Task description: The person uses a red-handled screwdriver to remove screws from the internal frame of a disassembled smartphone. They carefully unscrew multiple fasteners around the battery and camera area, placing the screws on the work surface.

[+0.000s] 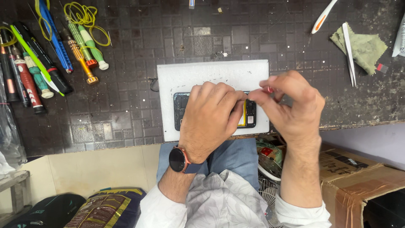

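An opened phone (180, 110) with its back off lies on a white foam pad (211, 75) at the near edge of a dark workbench. My left hand (211, 120), with a watch on the wrist, rests over the phone and presses down on it, hiding most of it. My right hand (291, 107) hovers at the phone's right end, thumb and fingers pinched on a small red-tipped thing (269, 89). A yellow part shows inside the phone between the two hands.
Several screwdrivers (82, 46) and pens lie at the back left with yellow bands. White tweezers (349, 52) and a green cloth (366, 47) sit at the back right. A cardboard box (358, 181) stands below the bench at right.
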